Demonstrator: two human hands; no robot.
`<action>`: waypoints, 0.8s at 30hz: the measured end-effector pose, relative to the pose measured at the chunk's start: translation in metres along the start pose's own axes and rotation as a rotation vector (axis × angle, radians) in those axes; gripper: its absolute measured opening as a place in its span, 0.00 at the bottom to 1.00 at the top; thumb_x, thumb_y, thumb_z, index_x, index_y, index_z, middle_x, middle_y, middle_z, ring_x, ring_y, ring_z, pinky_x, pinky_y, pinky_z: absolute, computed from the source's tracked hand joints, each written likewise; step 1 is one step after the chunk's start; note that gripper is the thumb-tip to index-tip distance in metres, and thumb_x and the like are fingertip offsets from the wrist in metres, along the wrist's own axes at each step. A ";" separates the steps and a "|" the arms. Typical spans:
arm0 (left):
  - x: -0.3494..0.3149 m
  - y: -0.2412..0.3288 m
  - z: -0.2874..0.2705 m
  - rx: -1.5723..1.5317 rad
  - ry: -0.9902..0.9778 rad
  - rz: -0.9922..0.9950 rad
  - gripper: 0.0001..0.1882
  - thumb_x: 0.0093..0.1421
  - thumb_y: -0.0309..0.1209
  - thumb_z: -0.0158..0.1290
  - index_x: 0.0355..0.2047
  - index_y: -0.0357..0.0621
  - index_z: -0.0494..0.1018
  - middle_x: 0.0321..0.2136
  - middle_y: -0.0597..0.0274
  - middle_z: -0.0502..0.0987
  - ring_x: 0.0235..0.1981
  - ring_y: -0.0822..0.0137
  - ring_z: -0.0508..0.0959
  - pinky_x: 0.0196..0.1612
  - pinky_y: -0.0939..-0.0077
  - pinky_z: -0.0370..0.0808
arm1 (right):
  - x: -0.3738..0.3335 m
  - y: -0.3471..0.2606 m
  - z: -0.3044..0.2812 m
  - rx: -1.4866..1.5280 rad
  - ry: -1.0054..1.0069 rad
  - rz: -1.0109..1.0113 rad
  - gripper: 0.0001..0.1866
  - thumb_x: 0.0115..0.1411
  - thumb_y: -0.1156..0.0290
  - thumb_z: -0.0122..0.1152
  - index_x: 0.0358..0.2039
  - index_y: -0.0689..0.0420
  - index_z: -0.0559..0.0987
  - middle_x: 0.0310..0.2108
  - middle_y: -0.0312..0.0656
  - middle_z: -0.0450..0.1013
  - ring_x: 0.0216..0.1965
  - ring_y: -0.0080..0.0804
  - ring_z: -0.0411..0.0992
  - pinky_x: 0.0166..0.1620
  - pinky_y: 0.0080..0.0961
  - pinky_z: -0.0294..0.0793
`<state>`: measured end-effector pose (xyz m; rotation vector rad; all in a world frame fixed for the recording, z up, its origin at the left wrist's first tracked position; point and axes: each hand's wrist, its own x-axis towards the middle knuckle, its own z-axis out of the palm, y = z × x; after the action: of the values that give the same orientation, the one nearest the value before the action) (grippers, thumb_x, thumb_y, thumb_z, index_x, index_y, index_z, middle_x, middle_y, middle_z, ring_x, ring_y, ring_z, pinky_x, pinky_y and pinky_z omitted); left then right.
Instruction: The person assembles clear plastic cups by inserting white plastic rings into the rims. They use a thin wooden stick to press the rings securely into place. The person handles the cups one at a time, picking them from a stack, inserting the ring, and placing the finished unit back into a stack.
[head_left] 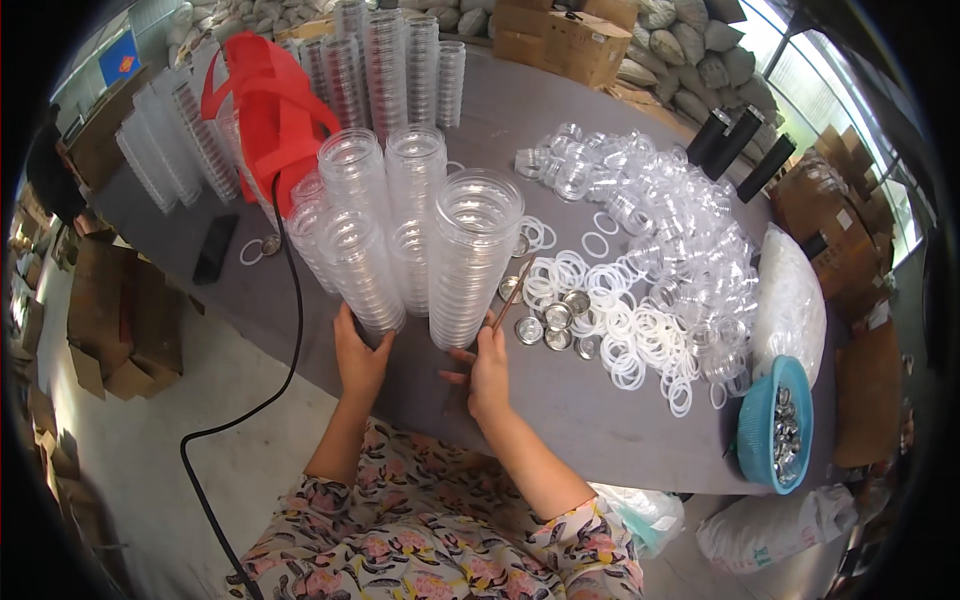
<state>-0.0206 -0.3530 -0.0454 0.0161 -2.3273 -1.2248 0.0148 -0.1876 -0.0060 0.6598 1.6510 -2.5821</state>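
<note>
Tall stacks of nested clear plastic cups stand in a group in front of me. My left hand [358, 358] cups the lower end of one near stack [362, 270], its thumb and fingers on either side of the base. My right hand [486, 372] holds thin brown tweezers [515, 292] that point up and away. Its other fingers stretch toward the foot of the tallest near stack [470, 265]; whether they touch it I cannot tell. Right of this hand lie several small silvery round lids [557, 317] and many white rings [625, 345].
A heap of clear plastic pieces [650, 200] covers the table's right side, beside a stuffed clear bag [790, 300] and a blue basket [760, 430] of metal parts. A red bag [270, 110], a dark phone [215, 250] and a black cable [297, 330] are at left.
</note>
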 end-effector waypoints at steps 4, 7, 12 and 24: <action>0.002 0.003 0.004 -0.069 -0.001 -0.035 0.42 0.40 0.24 0.63 0.55 0.32 0.56 0.46 0.45 0.64 0.48 0.49 0.67 0.50 0.63 0.65 | 0.005 0.006 0.006 -0.002 0.019 -0.023 0.26 0.64 0.53 0.36 0.61 0.45 0.52 0.50 0.41 0.60 0.35 0.31 0.67 0.27 0.30 0.78; 0.006 0.002 0.007 -0.036 -0.011 -0.044 0.42 0.40 0.24 0.64 0.55 0.32 0.55 0.45 0.45 0.64 0.47 0.48 0.67 0.50 0.62 0.65 | 0.003 -0.003 0.013 -0.019 0.027 -0.020 0.26 0.64 0.54 0.33 0.62 0.45 0.53 0.49 0.41 0.62 0.35 0.30 0.66 0.26 0.26 0.77; 0.014 0.004 0.016 -0.016 0.003 -0.004 0.43 0.39 0.25 0.64 0.55 0.32 0.55 0.44 0.45 0.65 0.46 0.48 0.68 0.49 0.61 0.66 | 0.016 -0.010 0.014 -0.015 0.003 -0.020 0.26 0.64 0.52 0.34 0.62 0.43 0.52 0.49 0.39 0.62 0.34 0.28 0.64 0.29 0.29 0.76; 0.035 0.015 0.045 0.012 -0.025 0.065 0.43 0.40 0.28 0.64 0.55 0.31 0.54 0.44 0.44 0.64 0.47 0.46 0.66 0.49 0.60 0.65 | 0.057 -0.018 0.024 -0.048 -0.058 0.013 0.25 0.64 0.51 0.33 0.60 0.42 0.54 0.47 0.36 0.64 0.31 0.26 0.65 0.31 0.29 0.73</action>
<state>-0.0673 -0.3178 -0.0396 -0.0704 -2.3384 -1.1857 -0.0493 -0.1877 -0.0016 0.5850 1.6796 -2.5191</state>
